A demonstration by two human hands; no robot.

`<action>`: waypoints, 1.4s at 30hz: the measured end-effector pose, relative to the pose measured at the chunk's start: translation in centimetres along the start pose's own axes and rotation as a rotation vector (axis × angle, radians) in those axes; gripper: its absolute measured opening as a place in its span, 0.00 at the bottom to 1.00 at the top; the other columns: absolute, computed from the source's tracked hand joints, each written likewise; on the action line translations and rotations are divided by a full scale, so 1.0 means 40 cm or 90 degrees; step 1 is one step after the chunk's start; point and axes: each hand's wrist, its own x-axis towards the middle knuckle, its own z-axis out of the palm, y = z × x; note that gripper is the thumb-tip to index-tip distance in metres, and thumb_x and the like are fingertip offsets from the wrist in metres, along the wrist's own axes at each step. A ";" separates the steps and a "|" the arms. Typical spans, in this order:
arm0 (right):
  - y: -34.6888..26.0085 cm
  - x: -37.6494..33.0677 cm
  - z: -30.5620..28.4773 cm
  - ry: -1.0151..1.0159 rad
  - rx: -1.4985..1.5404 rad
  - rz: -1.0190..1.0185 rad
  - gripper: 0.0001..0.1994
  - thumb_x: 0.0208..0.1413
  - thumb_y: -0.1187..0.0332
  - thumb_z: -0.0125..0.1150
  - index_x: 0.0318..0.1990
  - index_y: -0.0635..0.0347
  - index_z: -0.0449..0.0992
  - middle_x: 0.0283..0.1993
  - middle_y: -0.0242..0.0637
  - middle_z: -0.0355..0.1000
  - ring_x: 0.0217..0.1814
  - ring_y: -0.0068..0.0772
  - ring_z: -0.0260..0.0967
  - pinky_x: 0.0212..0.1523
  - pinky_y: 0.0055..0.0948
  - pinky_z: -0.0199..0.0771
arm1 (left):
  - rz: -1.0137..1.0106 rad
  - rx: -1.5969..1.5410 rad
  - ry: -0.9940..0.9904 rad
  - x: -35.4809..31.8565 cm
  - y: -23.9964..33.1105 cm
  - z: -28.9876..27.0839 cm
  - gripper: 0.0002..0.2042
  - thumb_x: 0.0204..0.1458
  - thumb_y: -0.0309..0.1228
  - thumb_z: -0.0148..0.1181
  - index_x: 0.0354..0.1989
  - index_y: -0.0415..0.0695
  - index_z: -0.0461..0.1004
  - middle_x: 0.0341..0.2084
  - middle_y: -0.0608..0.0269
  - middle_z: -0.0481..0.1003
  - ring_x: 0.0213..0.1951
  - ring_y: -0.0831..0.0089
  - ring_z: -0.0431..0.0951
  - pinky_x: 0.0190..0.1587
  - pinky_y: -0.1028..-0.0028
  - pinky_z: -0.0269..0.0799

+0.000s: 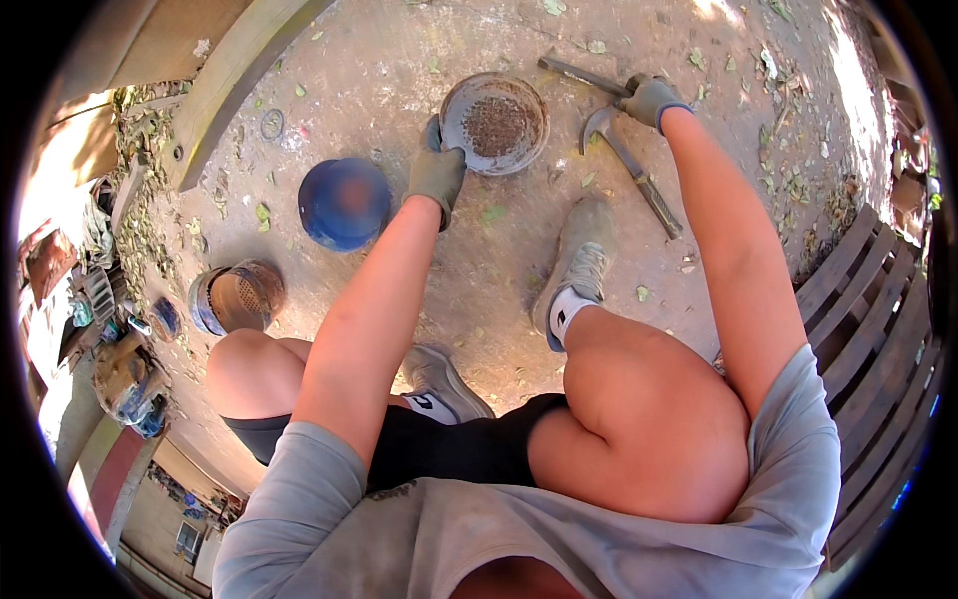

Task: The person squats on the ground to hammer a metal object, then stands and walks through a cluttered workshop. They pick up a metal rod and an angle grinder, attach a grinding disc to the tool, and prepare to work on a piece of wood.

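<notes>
My left hand [437, 178], in a grey-green work glove, grips the left rim of a round, shallow metal pan [451, 138]. Brown, rusty-looking grains or a rough brown patch cover the pan's middle; I cannot tell which. My right hand [654, 100], gloved alike, is closed around one end of a dark, straight metal bar [579, 74] that points left toward the pan. Just below that hand a claw hammer [634, 167] lies on the ground, its head near the bar and its handle slanting toward lower right. Left of the pan sits a round blue basin [334, 215].
A rusty tin [261, 284] with a dotted inner surface stands near my left knee. A curved wooden beam [225, 105] runs along the upper left. Dry leaves dot the ground, clutter lines the left edge, and a slatted wooden bench [878, 364] stands at right.
</notes>
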 end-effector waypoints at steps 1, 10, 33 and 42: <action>-0.005 0.004 0.005 -0.026 0.024 0.011 0.28 0.60 0.52 0.69 0.64 0.56 0.78 0.57 0.50 0.81 0.63 0.53 0.77 0.64 0.46 0.75 | -0.035 0.055 0.009 -0.007 0.006 0.006 0.36 0.55 0.20 0.56 0.77 0.42 0.61 0.58 0.52 0.78 0.50 0.64 0.83 0.49 0.68 0.82; -0.064 -0.183 -0.080 0.203 0.478 -0.071 0.16 0.58 0.60 0.75 0.50 0.58 0.85 0.37 0.34 0.83 0.34 0.23 0.76 0.38 0.27 0.77 | -0.011 0.412 0.066 -0.078 0.117 -0.003 0.50 0.60 0.53 0.65 0.80 0.34 0.47 0.64 0.30 0.72 0.67 0.40 0.72 0.69 0.55 0.69; -0.385 -0.259 -0.041 0.254 0.636 -0.337 0.18 0.63 0.61 0.74 0.49 0.60 0.74 0.38 0.36 0.80 0.33 0.31 0.82 0.37 0.35 0.82 | -0.033 0.605 -0.066 -0.026 0.159 0.042 0.24 0.66 0.32 0.47 0.65 0.27 0.62 0.59 0.33 0.77 0.61 0.45 0.80 0.63 0.55 0.76; -0.433 -0.380 -0.198 0.276 0.838 -0.368 0.19 0.63 0.61 0.75 0.50 0.64 0.73 0.33 0.36 0.81 0.30 0.28 0.82 0.32 0.27 0.79 | -0.061 0.637 -0.065 0.017 0.128 0.014 0.26 0.67 0.32 0.46 0.68 0.27 0.61 0.60 0.34 0.77 0.61 0.43 0.80 0.62 0.51 0.76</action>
